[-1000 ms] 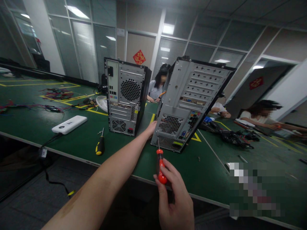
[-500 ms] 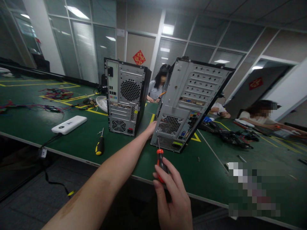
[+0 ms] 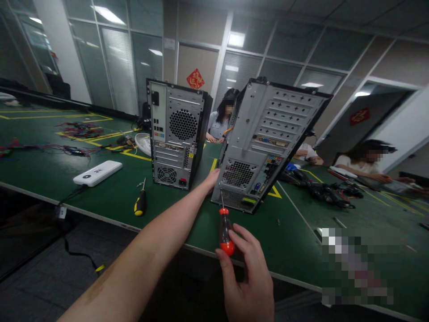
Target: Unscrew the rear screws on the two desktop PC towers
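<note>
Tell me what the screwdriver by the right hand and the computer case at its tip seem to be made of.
Screwdriver: the thin, silvery shaft suggests metal; the handle, shiny at its red end, is probably plastic, though the black part could be rubbery.

Computer case: its back looks like dull grey sheet metal, judging by the pressed slot covers and punched grille.

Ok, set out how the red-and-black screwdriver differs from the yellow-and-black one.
Handle: the red-and-black screwdriver has red at both handle ends; the yellow-and-black screwdriver has yellow patches instead.
Hold: the first is at the fingers of the right hand; no hand touches the second.
Place: the first points at the lower back of the right-hand computer; the second lies on the table.
Both have thin metal shafts.
</note>
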`<state>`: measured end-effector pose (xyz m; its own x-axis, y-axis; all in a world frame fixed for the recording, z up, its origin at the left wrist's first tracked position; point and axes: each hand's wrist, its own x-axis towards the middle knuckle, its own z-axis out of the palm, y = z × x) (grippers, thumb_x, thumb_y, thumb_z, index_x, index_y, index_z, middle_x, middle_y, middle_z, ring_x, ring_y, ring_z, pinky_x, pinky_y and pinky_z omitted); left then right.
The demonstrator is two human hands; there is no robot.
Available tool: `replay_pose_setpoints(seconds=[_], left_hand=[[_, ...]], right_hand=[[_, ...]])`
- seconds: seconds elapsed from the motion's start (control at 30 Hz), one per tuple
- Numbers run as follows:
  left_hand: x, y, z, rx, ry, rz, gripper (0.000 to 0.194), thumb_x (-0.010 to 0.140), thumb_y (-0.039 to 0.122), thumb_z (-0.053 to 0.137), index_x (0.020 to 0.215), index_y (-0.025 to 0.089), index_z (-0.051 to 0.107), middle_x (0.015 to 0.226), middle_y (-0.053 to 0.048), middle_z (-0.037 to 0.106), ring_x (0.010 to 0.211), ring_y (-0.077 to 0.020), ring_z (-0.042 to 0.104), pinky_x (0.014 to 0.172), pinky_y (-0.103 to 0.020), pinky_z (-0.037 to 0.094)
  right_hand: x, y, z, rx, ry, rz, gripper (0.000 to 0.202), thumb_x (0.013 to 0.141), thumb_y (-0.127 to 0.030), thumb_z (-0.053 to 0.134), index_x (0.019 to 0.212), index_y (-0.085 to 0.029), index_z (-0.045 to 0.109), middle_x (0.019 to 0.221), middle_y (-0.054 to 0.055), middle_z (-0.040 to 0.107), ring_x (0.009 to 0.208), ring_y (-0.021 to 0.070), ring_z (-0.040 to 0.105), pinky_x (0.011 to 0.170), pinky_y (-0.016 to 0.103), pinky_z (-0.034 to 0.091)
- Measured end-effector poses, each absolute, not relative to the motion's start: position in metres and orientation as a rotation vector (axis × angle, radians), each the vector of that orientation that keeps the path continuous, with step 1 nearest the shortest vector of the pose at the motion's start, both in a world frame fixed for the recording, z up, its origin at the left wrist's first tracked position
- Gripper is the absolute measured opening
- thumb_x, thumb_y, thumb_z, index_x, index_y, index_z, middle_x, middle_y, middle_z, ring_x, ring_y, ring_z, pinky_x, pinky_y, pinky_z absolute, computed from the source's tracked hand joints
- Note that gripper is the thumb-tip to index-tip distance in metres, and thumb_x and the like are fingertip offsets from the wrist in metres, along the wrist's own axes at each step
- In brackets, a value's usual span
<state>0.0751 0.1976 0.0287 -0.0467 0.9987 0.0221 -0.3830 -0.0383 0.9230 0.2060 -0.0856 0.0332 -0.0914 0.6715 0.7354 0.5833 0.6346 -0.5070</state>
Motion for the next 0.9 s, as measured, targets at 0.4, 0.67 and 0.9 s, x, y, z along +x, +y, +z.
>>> replay_pose_setpoints(seconds=[0.4,0.67,0.9], left_hand=[[0.0746,0.1914,0.0345,0.889,0.930,1.413,0.018,0.090,0.023,0.064,0.103,0.013,0.073,0.083,-0.008,0.076,0.084,-0.0208,0.071,0.087,-0.034,0.054],[0.0733,0.1949,0.0301,0.914,0.943,1.430,0.012,0.090,0.023,0.064,0.095,0.014,0.070,0.088,-0.008,0.076,0.088,-0.0193,0.069,0.088,-0.032,0.052],[0.0745,0.1986,0.0291,0.909,0.980,1.439,0.009,0.089,0.023,0.065,0.087,0.016,0.070,0.082,-0.006,0.073,0.083,-0.0191,0.068,0.086,-0.031,0.052]], right_hand=[[0.2061,-0.0848,0.0319,-0.986,-1.777,0.171,0.035,0.099,-0.016,0.059,0.133,-0.023,0.063,0.137,0.012,0.066,0.126,0.0257,0.066,0.099,0.042,0.061],[0.2071,-0.0876,0.0337,-0.961,-1.887,0.108,0.042,0.101,-0.009,0.051,0.135,-0.028,0.066,0.147,0.010,0.057,0.127,0.0219,0.065,0.100,0.035,0.060],[0.2057,-0.0875,0.0347,-0.937,-1.846,0.165,0.036,0.101,-0.011,0.051,0.133,-0.022,0.063,0.144,0.012,0.061,0.134,0.0228,0.060,0.105,0.037,0.058]])
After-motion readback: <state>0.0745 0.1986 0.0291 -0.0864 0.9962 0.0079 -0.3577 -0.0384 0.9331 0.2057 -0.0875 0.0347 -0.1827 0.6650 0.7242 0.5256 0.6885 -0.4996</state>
